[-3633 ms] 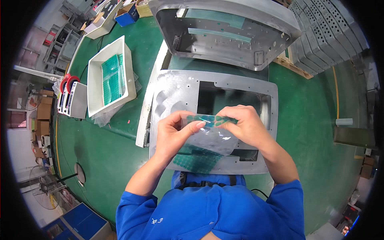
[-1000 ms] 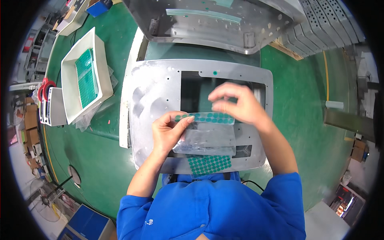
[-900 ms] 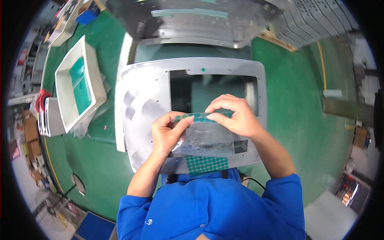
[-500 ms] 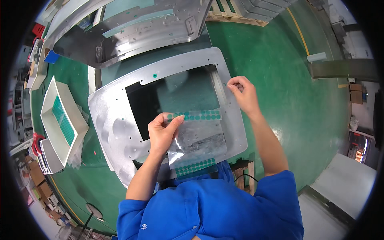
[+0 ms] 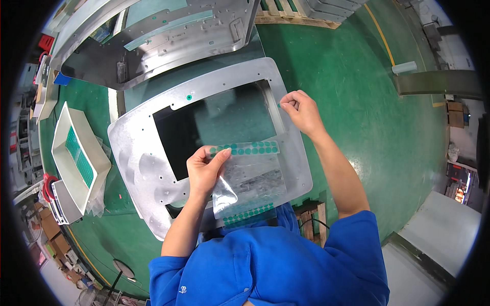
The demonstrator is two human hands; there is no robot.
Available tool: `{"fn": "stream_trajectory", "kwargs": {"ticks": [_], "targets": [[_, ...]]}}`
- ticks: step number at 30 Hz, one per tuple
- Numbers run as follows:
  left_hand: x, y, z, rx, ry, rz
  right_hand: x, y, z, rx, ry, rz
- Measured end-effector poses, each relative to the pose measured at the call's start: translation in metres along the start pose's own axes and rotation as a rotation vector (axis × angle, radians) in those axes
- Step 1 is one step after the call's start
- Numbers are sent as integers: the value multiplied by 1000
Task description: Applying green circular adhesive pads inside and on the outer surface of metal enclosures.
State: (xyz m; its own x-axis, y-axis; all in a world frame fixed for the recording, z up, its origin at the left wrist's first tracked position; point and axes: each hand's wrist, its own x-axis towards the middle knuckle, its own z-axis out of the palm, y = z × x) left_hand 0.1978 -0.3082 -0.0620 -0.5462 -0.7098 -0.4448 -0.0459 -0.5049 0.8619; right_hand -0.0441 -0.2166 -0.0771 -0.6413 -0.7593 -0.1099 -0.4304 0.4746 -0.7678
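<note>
A clear plastic sheet of round green stickers (image 5: 250,176) is pinched between the thumb and fingers of my left hand (image 5: 203,171). Rows of green dots run along its top strip and its lower edge. It hangs over the near part of a grey metal panel (image 5: 137,145), which has a large rectangular opening and small holes. One green sticker (image 5: 189,97) sits on the panel's far rim. My right hand (image 5: 302,112) is closed in a pinch at the panel's right edge. At its fingertips shows a tiny bit of green, seemingly a single round sticker.
A larger formed metal frame (image 5: 168,48) stands just beyond the panel. To the left is a white bin (image 5: 97,171) with a green gridded sheet inside. A wooden pallet (image 5: 298,20) lies at the far side, on a green floor (image 5: 367,127).
My right hand has shifted slightly left and up along the panel's right edge, still pinched. My left hand keeps its grip on the sticker sheet. The view has shifted a little.
</note>
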Motion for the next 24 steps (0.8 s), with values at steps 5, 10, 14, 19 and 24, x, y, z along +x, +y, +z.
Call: {"fn": "stream_trajectory", "kwargs": {"ticks": [5,10,14,19,24], "targets": [[0,1,2,17,5,-4,1,-3,0,-39,-1,43],[-1,3,6,31,26,-16,2,-1,0,-73,10,45],[-2,2,7,35,38,-1,2,-5,-1,-108,2,77],[-7,5,9,67,71,-9,10,1,-7,-5,-49,98],[-19,8,4,27,100,66,22,12,-7,214,-128,144]]}}
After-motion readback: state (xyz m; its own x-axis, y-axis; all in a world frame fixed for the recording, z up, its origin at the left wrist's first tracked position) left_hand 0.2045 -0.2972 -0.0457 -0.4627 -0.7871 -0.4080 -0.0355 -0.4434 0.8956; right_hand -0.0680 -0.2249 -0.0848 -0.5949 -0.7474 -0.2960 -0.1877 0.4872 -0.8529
